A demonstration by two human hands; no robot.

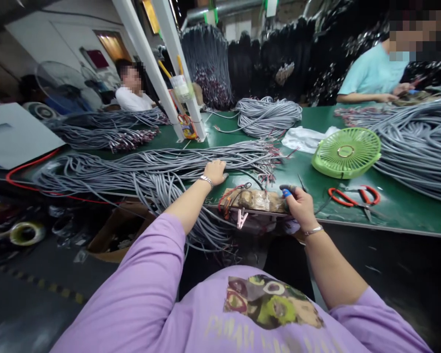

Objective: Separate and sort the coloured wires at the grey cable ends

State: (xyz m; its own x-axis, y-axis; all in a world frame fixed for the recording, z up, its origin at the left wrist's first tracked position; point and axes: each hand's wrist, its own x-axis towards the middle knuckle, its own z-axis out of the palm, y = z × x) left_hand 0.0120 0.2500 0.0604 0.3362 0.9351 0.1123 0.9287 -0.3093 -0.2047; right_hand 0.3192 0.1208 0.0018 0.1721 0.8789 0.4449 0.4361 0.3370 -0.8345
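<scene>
My left hand [215,171] rests on a long bundle of grey cables [161,159], its fingers bent round a grey cable; their tips are partly hidden. Past that hand, a darker length of cable [255,179] curves toward a tape-wrapped block [260,200] at the table's front edge. At the block's right end is my right hand [300,205], fingers curled, with blue tape on one digit. What it pinches, if anything, I cannot make out. Thin wires [230,193] and a pink clip [242,219] are at the block's left side.
Orange-handled scissors [365,198] and a green fan [347,153] stand to the right on the green table [407,208]. Coiled cables [268,116] lie behind. A white post [185,88] rises from the table. Two people [375,73] sit across it.
</scene>
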